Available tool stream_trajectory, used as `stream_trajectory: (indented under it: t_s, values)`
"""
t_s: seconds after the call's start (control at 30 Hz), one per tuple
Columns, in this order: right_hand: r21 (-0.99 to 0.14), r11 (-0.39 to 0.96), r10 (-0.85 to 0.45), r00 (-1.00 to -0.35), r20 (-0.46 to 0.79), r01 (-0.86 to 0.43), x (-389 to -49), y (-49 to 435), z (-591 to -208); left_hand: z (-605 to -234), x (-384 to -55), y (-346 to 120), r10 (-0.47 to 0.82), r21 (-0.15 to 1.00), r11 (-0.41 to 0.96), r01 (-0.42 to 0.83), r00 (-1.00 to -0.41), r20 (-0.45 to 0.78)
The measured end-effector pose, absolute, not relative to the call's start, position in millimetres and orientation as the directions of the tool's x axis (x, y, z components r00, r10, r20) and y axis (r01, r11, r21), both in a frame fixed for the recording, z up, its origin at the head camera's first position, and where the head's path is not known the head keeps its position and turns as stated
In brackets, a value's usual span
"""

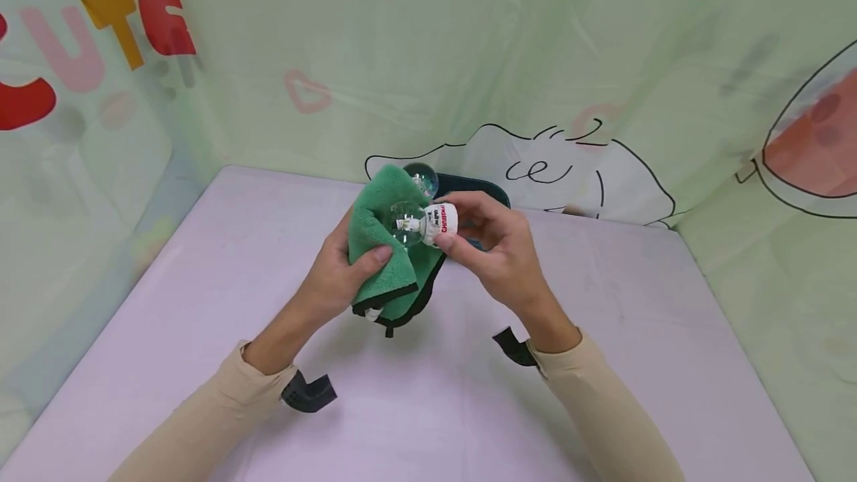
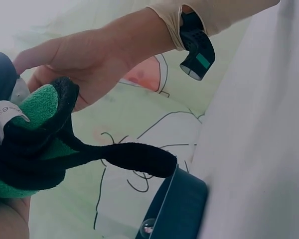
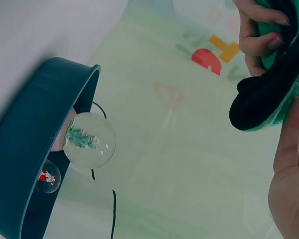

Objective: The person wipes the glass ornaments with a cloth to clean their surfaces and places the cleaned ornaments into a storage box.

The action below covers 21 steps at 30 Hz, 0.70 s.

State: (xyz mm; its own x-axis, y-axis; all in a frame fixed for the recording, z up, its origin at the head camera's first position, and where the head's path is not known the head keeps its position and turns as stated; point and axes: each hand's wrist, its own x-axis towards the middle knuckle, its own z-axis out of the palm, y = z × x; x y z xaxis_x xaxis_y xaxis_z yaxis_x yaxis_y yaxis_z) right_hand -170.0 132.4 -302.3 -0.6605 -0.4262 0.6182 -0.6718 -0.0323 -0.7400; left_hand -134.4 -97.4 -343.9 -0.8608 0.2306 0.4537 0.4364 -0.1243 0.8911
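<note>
A green cloth (image 1: 382,203) with black edging lies folded over my left hand (image 1: 331,274), whose thumb presses on its front. My right hand (image 1: 504,244) pinches the white lettered base of a small snow globe (image 1: 442,225) between thumb and fingers. The clear ball of this globe points left and lies against the cloth, with a small white figure inside. In the left wrist view, black trim and a white tag (image 2: 5,119) show on the cloth. Fingers of the left hand (image 3: 261,37) curl round the cloth in the right wrist view.
Behind the hands, a dark blue bin (image 3: 35,134) stands on the pale table (image 1: 428,407). It holds a larger snow globe (image 3: 89,140) with a green figure and a smaller snow globe (image 3: 50,176) with a red and white figure. A printed curtain (image 1: 415,43) surrounds the table.
</note>
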Motion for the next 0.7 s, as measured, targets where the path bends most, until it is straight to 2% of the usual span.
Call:
stream_trajectory:
  t_s: [0.33,0.7]
  values:
    - [-0.777,-0.001,-0.487,-0.678,0.551,-0.63,-169.1,131.7,-299.3,-346.5,-134.5,-97.3,0.237,0.887,-0.104,0.45,-0.855,0.462]
    - [-0.581,0.102,-0.528,-0.539,0.656,-0.807,-170.5,128.7,-300.7,-347.4,-136.4,-98.8,0.236,0.885,-0.105,0.454,-0.853,0.466]
